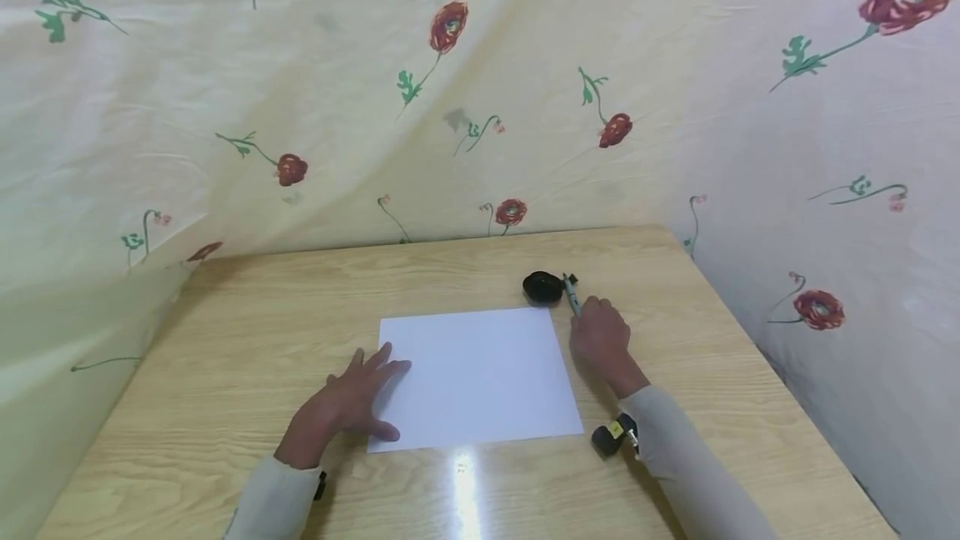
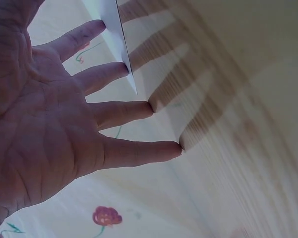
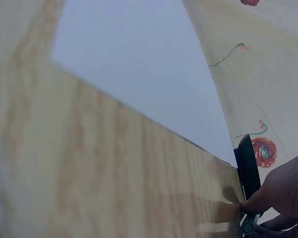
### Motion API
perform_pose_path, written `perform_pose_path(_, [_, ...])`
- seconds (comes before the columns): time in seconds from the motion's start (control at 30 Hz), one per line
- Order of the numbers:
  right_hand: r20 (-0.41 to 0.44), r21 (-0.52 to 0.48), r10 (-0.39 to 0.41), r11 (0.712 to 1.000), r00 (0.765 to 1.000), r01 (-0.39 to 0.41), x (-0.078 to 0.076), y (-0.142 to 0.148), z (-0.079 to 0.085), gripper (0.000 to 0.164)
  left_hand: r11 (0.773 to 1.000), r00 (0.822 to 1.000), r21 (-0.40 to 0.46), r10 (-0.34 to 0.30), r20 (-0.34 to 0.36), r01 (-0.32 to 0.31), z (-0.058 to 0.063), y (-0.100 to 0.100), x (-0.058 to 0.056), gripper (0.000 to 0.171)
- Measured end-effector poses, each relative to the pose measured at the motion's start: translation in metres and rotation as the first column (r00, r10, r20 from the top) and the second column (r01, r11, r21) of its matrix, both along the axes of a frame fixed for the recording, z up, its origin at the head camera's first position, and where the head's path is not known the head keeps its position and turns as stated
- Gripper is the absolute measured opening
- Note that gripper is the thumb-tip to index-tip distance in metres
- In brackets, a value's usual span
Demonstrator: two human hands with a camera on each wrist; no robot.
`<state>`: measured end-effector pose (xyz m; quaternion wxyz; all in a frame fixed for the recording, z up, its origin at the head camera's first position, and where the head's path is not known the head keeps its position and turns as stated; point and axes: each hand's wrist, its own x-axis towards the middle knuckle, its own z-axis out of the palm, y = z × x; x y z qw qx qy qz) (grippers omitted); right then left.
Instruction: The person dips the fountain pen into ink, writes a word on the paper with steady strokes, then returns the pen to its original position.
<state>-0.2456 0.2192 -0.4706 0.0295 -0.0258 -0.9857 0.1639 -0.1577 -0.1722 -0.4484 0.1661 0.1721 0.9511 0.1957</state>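
Observation:
A white sheet of paper (image 1: 472, 377) lies on the wooden table. My left hand (image 1: 351, 397) rests over its left edge with fingers spread; in the left wrist view, fingertips (image 2: 171, 150) come down at the paper's edge and on the wood beside it. Beyond the sheet's far right corner, my right hand (image 1: 602, 335) pinches a slim grey pen (image 1: 572, 296), which points away from me. Left of the pen sits a rounded black object (image 1: 542, 287), seen side-on as a dark shape (image 3: 247, 166) in the right wrist view. My right fingers partly hide the pen.
The light wood table (image 1: 262, 340) ends at a flower-printed cloth (image 1: 337, 107) hung behind and along the sides. A small black piece (image 1: 573, 279) lies by the pen's tip. A black wrist camera (image 1: 615, 433) is strapped under the right sleeve.

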Motion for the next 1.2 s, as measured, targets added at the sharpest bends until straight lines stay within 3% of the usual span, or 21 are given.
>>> perform_pose_path(0.13, [-0.024,-0.038,-0.024,0.999,0.999,0.023,0.0,0.001,-0.003,0.023,1.0,1.0,0.006,-0.002,0.0,0.002,0.002,0.0,0.002,0.1])
perform_pose_path(0.3, [-0.12,-0.124,-0.062,0.991,0.991,0.047,-0.001,-0.001,-0.005,0.027,1.0,1.0,0.007,0.003,-0.002,-0.003,0.0,-0.002,0.001,0.1])
perform_pose_path(0.53, [-0.303,-0.274,-0.092,0.962,0.948,0.006,-0.003,0.004,-0.003,0.026,1.0,1.0,0.01,-0.01,-0.011,0.01,-0.005,-0.004,-0.002,0.098])
perform_pose_path(0.63, [-0.413,-0.349,-0.098,0.935,0.906,-0.059,-0.001,0.002,0.002,0.022,1.0,1.0,0.009,-0.016,-0.003,0.016,-0.004,-0.005,-0.002,0.099])
perform_pose_path(0.83, [-0.622,-0.404,-0.121,0.896,0.773,-0.184,-0.002,-0.006,0.013,0.028,1.0,0.999,0.003,-0.022,-0.024,0.022,-0.001,-0.01,-0.004,0.097])
perform_pose_path(0.97, [-0.67,-0.47,-0.193,0.858,0.717,-0.208,-0.004,-0.009,0.015,0.027,1.0,0.999,0.002,-0.03,-0.029,0.03,-0.003,-0.012,-0.006,0.096])
perform_pose_path(1.07, [-0.694,-0.534,-0.25,0.808,0.676,-0.25,-0.003,-0.01,0.016,0.022,0.999,0.999,0.013,-0.037,-0.023,0.037,-0.006,-0.013,-0.007,0.096])
perform_pose_path(1.2, [-0.712,-0.584,-0.292,0.751,0.639,-0.308,-0.002,-0.011,0.019,0.016,0.999,0.999,0.011,-0.036,-0.021,0.036,-0.009,-0.013,-0.007,0.096])
